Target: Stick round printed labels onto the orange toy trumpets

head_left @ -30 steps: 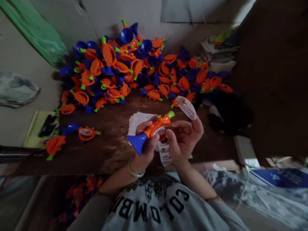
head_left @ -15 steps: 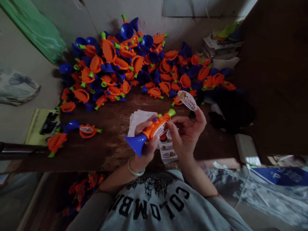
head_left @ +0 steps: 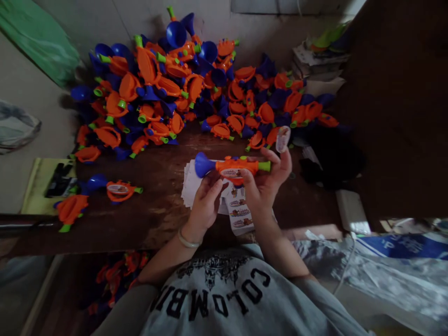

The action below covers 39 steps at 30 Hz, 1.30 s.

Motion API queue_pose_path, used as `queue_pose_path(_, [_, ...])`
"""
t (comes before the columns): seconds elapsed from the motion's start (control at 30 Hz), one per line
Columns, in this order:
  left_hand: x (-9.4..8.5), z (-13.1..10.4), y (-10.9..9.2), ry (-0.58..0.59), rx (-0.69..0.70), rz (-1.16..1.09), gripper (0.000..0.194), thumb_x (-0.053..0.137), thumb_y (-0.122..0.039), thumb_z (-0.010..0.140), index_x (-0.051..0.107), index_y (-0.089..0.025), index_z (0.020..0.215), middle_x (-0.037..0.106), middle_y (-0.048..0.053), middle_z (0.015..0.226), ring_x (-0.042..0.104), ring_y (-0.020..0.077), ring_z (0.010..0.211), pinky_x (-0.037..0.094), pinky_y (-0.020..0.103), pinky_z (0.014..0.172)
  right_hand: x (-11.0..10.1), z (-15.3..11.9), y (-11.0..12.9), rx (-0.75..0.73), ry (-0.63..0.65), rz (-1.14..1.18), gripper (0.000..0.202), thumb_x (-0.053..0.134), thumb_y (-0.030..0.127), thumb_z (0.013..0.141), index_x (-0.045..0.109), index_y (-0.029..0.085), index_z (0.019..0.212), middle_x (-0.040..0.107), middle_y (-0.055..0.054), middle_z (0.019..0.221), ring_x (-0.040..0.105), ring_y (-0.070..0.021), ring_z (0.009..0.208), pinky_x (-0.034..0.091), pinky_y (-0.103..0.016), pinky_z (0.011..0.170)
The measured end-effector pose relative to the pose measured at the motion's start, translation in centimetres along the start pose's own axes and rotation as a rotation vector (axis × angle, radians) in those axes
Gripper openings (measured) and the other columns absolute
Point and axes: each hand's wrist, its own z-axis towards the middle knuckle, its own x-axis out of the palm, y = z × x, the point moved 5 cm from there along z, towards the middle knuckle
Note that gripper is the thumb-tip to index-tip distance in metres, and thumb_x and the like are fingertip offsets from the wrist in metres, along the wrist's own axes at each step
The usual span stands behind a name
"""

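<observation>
Toy trumpet (head_left: 240,163) has swung level over the counter (head_left: 157,196), so its label (head_left: 229,173) looks handy for the thumb. Right hand (head_left: 264,189) pinches it, spare sticker (head_left: 283,139) on a fingertip; left hand (head_left: 206,205) half-curled, can't tell if gripping.

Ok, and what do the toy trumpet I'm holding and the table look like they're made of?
The toy trumpet: probably plastic, smooth and slightly glossy, with even, bright colours and soft highlights. The table: likely wood, its dark finish worn in paler patches.
</observation>
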Motion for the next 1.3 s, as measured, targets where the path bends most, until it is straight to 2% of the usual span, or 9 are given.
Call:
queue_pose_path(0.1, [-0.7, -0.5, -0.2, 0.096, 0.151, 0.221, 0.050, 0.083, -0.039, 0.091, 0.065, -0.035, 0.138, 0.052, 0.007, 0.167, 0.052, 0.0295, 0.155, 0.053, 0.045, 0.121, -0.1, -0.6, 0.3, -0.092, -0.074, -0.104, 0.080, 0.066, 0.039, 0.097, 0.015, 0.051, 0.159, 0.041, -0.009, 0.155, 0.070, -0.0242, 0.109, 0.066, -0.051, 0.095])
queue_pose_path(0.2, [-0.5, -0.9, -1.1, 0.250, 0.341, 0.396, 0.083, 0.088, -0.040, 0.086, 0.048, -0.043, 0.158, 0.029, 0.005, 0.181, 0.033, 0.0331, 0.166, 0.046, 0.047, 0.129, 1.1, -2.4, 0.6, -0.049, 0.127, -0.001, 0.082, 0.068, 0.037, 0.096, 0.020, 0.045, 0.161, 0.041, -0.011, 0.156, 0.068, -0.0262, 0.117, 0.066, -0.050, 0.096])
queue_pose_path(0.27, [-0.7, -0.8, -1.5, 0.229, 0.361, 0.437, 0.089, 0.090, -0.042, 0.084, 0.045, -0.042, 0.161, 0.036, 0.006, 0.178, 0.037, 0.0335, 0.164, 0.041, 0.049, 0.132, 1.8, -3.7, 1.3, -0.026, 0.298, 0.121, 0.087, 0.074, 0.040, 0.092, 0.024, 0.041, 0.163, 0.040, -0.013, 0.160, 0.065, -0.0290, 0.128, 0.065, -0.052, 0.104])
queue_pose_path(0.33, [-1.1, -0.4, -1.9, 0.127, 0.314, 0.378, 0.076, 0.086, -0.041, 0.089, 0.051, -0.039, 0.156, 0.050, 0.006, 0.170, 0.053, 0.0308, 0.154, 0.045, 0.048, 0.130, 1.8, -4.2, 2.0, 0.003, 0.392, 0.238, 0.086, 0.080, 0.045, 0.089, 0.033, 0.041, 0.160, 0.037, -0.012, 0.165, 0.062, -0.0303, 0.137, 0.063, -0.053, 0.110])
queue_pose_path(0.43, [-1.0, 0.0, -2.0, 0.099, 0.207, 0.148, 0.061, 0.084, -0.038, 0.091, 0.060, -0.037, 0.147, 0.060, 0.007, 0.162, 0.067, 0.0277, 0.139, 0.055, 0.043, 0.120, 0.5, -3.0, 2.1, 0.133, 0.291, 0.331, 0.046, 0.076, 0.043, 0.094, 0.059, 0.038, 0.136, 0.054, -0.008, 0.150, 0.069, -0.0237, 0.128, 0.067, -0.044, 0.100])
queue_pose_path(0.53, [-0.4, 0.1, -2.2, 0.161, 0.165, 0.001, 0.063, 0.089, -0.035, 0.085, 0.064, -0.035, 0.143, 0.061, 0.009, 0.161, 0.068, 0.0289, 0.138, 0.059, 0.041, 0.115, -0.7, -1.6, 1.2, 0.290, 0.141, 0.291, 0.016, 0.076, 0.041, 0.095, 0.068, 0.030, 0.103, 0.070, 0.000, 0.102, 0.074, -0.0145, 0.089, 0.067, -0.030, 0.078])
queue_pose_path(0.67, [0.0, -0.1, -2.4, 0.246, 0.169, -0.004, 0.067, 0.090, -0.033, 0.082, 0.063, -0.035, 0.143, 0.058, 0.010, 0.164, 0.062, 0.0311, 0.147, 0.057, 0.043, 0.118, -0.7, -1.1, 0.5, 0.375, 0.115, 0.253, 0.023, 0.084, 0.043, 0.087, 0.068, 0.026, 0.090, 0.069, 0.004, 0.083, 0.068, -0.0110, 0.070, 0.062, -0.025, 0.067])
queue_pose_path(0.87, [0.2, -0.7, -2.7, 0.274, 0.254, 0.082, 0.067, 0.086, -0.036, 0.086, 0.058, -0.033, 0.147, 0.051, 0.012, 0.169, 0.056, 0.0343, 0.152, 0.051, 0.052, 0.124, -0.5, -1.7, 0.5, 0.342, -0.002, 0.241, 0.022, 0.085, 0.042, 0.087, 0.070, 0.027, 0.090, 0.072, 0.004, 0.082, 0.068, -0.0100, 0.070, 0.059, -0.022, 0.066])
queue_pose_path(1.3, [1.0, -0.9, -3.2, 0.329, 0.315, 0.102, 0.057, 0.081, -0.029, 0.092, 0.058, -0.032, 0.144, 0.054, 0.010, 0.166, 0.044, 0.0350, 0.161, 0.039, 0.060, 0.133, -0.4, -1.3, 1.4, 0.287, 0.009, 0.151, 0.024, 0.083, 0.045, 0.089, 0.067, 0.028, 0.088, 0.071, 0.005, 0.079, 0.067, -0.0102, 0.064, 0.057, -0.022, 0.057])
